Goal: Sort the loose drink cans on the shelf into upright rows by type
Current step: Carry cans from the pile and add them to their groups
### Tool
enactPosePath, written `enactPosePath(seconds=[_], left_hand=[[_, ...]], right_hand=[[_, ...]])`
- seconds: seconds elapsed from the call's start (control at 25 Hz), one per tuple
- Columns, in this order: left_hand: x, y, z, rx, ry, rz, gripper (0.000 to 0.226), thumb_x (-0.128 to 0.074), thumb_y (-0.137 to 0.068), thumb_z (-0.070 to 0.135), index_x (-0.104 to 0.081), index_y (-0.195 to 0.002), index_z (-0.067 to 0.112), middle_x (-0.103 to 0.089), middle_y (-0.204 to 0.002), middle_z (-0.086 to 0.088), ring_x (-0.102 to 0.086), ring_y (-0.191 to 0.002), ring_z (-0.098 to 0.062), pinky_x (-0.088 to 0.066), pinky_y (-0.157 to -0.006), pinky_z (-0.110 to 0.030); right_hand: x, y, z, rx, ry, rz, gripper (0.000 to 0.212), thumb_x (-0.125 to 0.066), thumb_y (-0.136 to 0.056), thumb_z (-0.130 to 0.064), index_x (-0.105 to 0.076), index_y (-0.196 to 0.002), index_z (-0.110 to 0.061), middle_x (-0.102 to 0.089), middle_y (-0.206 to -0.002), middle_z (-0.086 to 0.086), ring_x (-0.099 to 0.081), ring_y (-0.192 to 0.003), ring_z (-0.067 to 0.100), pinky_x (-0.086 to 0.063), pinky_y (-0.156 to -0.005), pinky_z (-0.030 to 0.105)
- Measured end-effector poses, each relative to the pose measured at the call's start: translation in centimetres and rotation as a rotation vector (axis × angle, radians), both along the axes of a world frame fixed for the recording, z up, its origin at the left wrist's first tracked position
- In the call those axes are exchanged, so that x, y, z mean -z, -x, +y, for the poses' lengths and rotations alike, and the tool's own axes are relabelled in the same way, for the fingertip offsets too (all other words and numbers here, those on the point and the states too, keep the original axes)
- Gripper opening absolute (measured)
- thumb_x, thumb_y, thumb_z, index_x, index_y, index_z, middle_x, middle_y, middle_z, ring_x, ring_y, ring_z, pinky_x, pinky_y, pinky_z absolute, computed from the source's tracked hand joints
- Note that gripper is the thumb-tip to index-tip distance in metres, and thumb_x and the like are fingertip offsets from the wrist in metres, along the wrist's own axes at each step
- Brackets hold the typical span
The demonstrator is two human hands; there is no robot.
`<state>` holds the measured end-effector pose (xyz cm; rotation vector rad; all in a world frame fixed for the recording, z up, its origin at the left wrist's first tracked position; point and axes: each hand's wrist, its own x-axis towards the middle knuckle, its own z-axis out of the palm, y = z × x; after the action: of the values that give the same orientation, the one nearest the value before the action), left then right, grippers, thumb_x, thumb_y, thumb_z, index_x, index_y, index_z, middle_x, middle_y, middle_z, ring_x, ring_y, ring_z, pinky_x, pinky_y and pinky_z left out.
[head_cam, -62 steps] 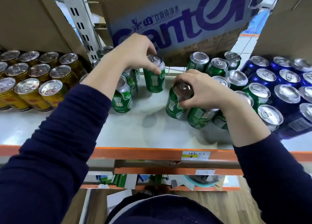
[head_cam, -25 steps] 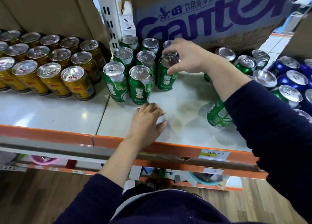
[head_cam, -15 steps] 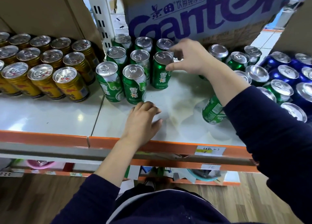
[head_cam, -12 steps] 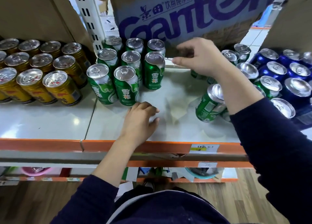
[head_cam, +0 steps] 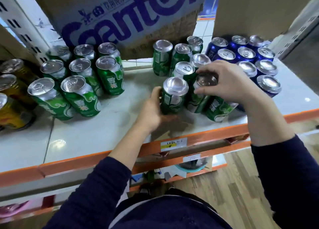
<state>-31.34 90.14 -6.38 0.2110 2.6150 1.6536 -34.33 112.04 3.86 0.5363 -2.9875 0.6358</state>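
Note:
A tidy block of upright green cans (head_cam: 81,77) stands at the shelf's left-middle. More green cans (head_cam: 181,59) stand loosely grouped to the right. My left hand (head_cam: 151,108) grips the side of one green can (head_cam: 174,96) at the front of that group. My right hand (head_cam: 222,84) holds the top of a second green can (head_cam: 198,97) right beside it, fingers curled round its rim. Another green can (head_cam: 217,109) shows under my right wrist. Gold cans (head_cam: 12,97) stand at the far left, blue cans (head_cam: 248,61) at the right.
The white shelf (head_cam: 103,132) has an orange front rail with a yellow price label (head_cam: 172,143). A large cardboard box with purple lettering (head_cam: 120,16) sits behind the cans. A perforated white upright (head_cam: 22,27) stands at the back left. Lower shelves and wooden floor lie below.
My left hand left the shelf surface and moved right to grip a green can. My right hand dropped from the back row onto the can beside it. The view shifted right.

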Motion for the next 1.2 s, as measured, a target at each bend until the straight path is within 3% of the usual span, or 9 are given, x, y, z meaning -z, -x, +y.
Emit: enactPosePath(seconds=[0.16,0.24,0.36,0.48,0.6,0.72,0.8,0.92,1.2], left_hand=[[-0.4,0.1,-0.1,-0.017,-0.106,0.0,0.075,-0.094,-0.052,0.016,-0.05,-0.113,0.014,-0.065,-0.101,0.002,-0.064,-0.094,-0.016,-0.055,-0.083,-0.041],[-1.7,-0.5,-1.4,-0.07,-0.007,0.053,0.07,-0.089,-0.05,0.036,-0.052,-0.108,0.023,-0.064,-0.099,0.006,-0.063,-0.091,-0.012,-0.055,-0.082,-0.027],[-5.0,-1.3,-4.9,-0.24,0.13,0.228,0.064,-0.073,-0.051,0.055,-0.056,-0.108,0.032,-0.059,-0.101,0.013,-0.053,-0.088,0.001,-0.038,-0.078,-0.001],[-8.4,-0.7,-8.1,-0.302,0.379,0.295,0.062,-0.07,-0.052,0.063,-0.065,-0.103,0.027,-0.062,-0.097,0.007,-0.055,-0.088,-0.01,-0.042,-0.077,-0.018],[-9.3,0.2,-9.1,-0.254,0.67,0.196,0.058,-0.071,-0.057,0.067,-0.062,-0.099,0.027,-0.066,-0.097,0.003,-0.058,-0.09,-0.021,-0.043,-0.072,-0.031],[-8.7,0.8,-8.8,-0.202,0.843,0.089,0.065,-0.065,-0.06,0.079,-0.06,-0.103,0.03,-0.065,-0.103,0.002,-0.057,-0.098,-0.024,-0.041,-0.071,-0.033],[-8.7,0.7,-8.7,-0.187,0.818,0.093,0.075,-0.056,-0.058,0.085,-0.062,-0.11,0.032,-0.058,-0.105,0.002,-0.054,-0.104,-0.022,-0.041,-0.076,-0.033],[-9.2,0.1,-9.0,-0.108,0.656,0.153,0.074,-0.069,-0.065,0.07,-0.063,-0.122,0.024,-0.056,-0.112,0.001,-0.051,-0.109,-0.018,-0.038,-0.086,-0.028],[-10.3,-0.6,-9.4,-0.05,0.699,0.198,0.06,-0.082,-0.057,0.058,-0.074,-0.098,0.015,-0.06,-0.08,0.001,-0.053,-0.079,-0.017,-0.042,-0.068,-0.031]], right_hand=[[0.4,0.1,0.2,-0.048,-0.053,0.036,0.07,-0.089,-0.062,-0.03,-0.062,-0.125,-0.016,-0.064,-0.116,0.007,-0.057,-0.106,0.021,-0.034,-0.08,0.019],[0.4,0.0,0.2,-0.052,0.044,0.041,0.065,-0.089,-0.061,-0.027,-0.065,-0.121,-0.019,-0.067,-0.112,0.002,-0.058,-0.102,0.014,-0.037,-0.082,0.017],[-0.1,-0.1,-0.1,-0.13,0.188,-0.061,0.059,-0.09,-0.061,-0.023,-0.066,-0.114,-0.027,-0.067,-0.105,-0.014,-0.06,-0.095,-0.003,-0.045,-0.088,0.015],[-0.4,-0.1,-1.1,-0.259,0.189,-0.153,0.055,-0.089,-0.061,-0.013,-0.066,-0.11,-0.026,-0.066,-0.104,-0.018,-0.059,-0.097,-0.006,-0.045,-0.086,0.011],[-0.9,0.1,-2.5,-0.377,0.114,-0.187,0.057,-0.083,-0.066,-0.005,-0.064,-0.116,-0.024,-0.062,-0.107,-0.017,-0.055,-0.095,-0.007,-0.039,-0.084,0.005],[-1.3,0.4,-3.6,-0.384,-0.01,-0.14,0.056,-0.079,-0.075,-0.02,-0.058,-0.127,-0.022,-0.06,-0.117,-0.005,-0.054,-0.106,0.007,-0.038,-0.086,0.013],[-1.1,0.2,-4.1,-0.288,-0.127,-0.043,0.058,-0.076,-0.076,-0.042,-0.058,-0.125,-0.017,-0.059,-0.115,0.003,-0.053,-0.105,0.018,-0.037,-0.082,0.024],[-0.4,-0.2,-4.7,-0.126,-0.246,0.017,0.064,-0.074,-0.071,-0.057,-0.06,-0.113,-0.01,-0.061,-0.101,0.009,-0.053,-0.094,0.026,-0.044,-0.077,0.035],[-0.8,-0.7,-6.2,-0.248,-0.065,-0.049,0.063,-0.084,-0.062,-0.042,-0.066,-0.118,-0.02,-0.054,-0.105,0.002,-0.053,-0.1,0.021,-0.045,-0.087,0.037]])
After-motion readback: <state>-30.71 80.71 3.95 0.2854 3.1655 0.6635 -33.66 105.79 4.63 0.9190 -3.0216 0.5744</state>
